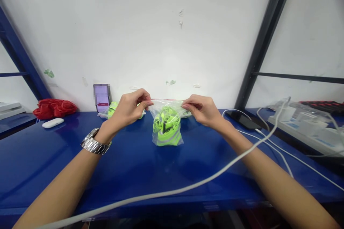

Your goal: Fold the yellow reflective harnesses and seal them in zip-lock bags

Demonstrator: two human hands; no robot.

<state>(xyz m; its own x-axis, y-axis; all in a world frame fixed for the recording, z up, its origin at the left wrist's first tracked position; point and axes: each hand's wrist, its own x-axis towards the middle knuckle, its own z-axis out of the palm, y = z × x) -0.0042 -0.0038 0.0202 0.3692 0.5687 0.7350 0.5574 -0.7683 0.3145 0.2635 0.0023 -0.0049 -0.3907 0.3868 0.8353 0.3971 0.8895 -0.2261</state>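
Note:
A clear plastic bag [167,126] with a red line along its top edge holds a bundled neon-green item with grey stripes. My left hand [134,105] pinches the bag's top left corner between thumb and fingers. At the top right corner, my right hand [201,109] has the same kind of pinch. The bag's top is stretched flat between the two hands, and its lower part hangs upright over the blue table [172,171]. Behind my left hand lies another bag with neon-green contents [112,108], partly hidden.
A phone [102,98] leans against the wall. A red plastic bag [55,108] and a white case [53,123] are at the left. A dark phone [243,120], a power strip [309,128] and cables are at the right. One white cable [161,194] crosses the foreground.

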